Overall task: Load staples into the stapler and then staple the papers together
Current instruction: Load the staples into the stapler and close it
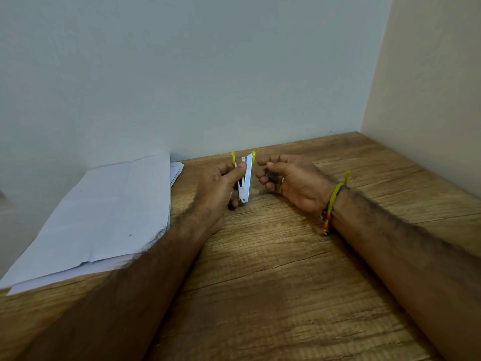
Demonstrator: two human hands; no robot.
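Note:
A small silver stapler [247, 178] with yellow tips stands upright over the wooden desk, its two arms spread apart at the top. My left hand [221, 186] grips it, with the thumb pressed across its metal body. My right hand [289, 181] hovers just to the right of the stapler, fingers curled around something small and dark that I cannot identify. A stack of white papers [104, 217] lies flat on the desk at the left, apart from both hands.
The wooden desk [273, 282] sits in a corner, with a grey wall behind and a beige wall on the right. A yellow beaded band [331, 204] circles my right wrist. A second sheet edge [177, 170] pokes out behind the paper stack.

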